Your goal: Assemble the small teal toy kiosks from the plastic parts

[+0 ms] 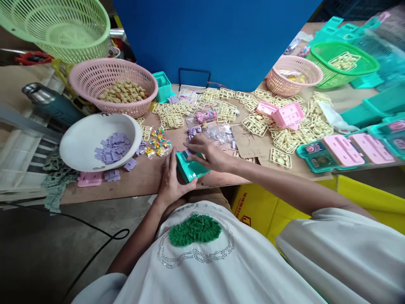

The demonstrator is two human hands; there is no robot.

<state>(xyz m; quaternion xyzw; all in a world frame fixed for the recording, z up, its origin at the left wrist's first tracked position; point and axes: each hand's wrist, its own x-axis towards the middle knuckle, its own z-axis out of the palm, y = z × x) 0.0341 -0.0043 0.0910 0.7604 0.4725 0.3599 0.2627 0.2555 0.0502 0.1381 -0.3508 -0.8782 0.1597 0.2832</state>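
At the table's front edge lies a teal plastic toy box (pixel 193 169). My left hand (pixel 173 179) is wrapped round its left and near sides, gripping it. Over its far side reaches my right hand (pixel 209 154), with its fingers closed on a small purple plastic piece (pixel 189 153) at the box's upper left corner. The fingers partly cover that piece. Just beyond are several small purple parts (pixel 193 131) and clear plastic bags (pixel 220 135). Left of the box lie small bags of bright coloured pieces (pixel 158 143).
A white bowl (pixel 71 145) of purple pieces and a pink basket (pixel 85 80) of beige pieces stand left. Cream part frames (pixel 172 114) spread across the back. Teal cases with pink trays (pixel 343 150) lie right. A blue panel (pixel 202 38) stands behind; a steel-topped bottle (pixel 52 101) leans far left.
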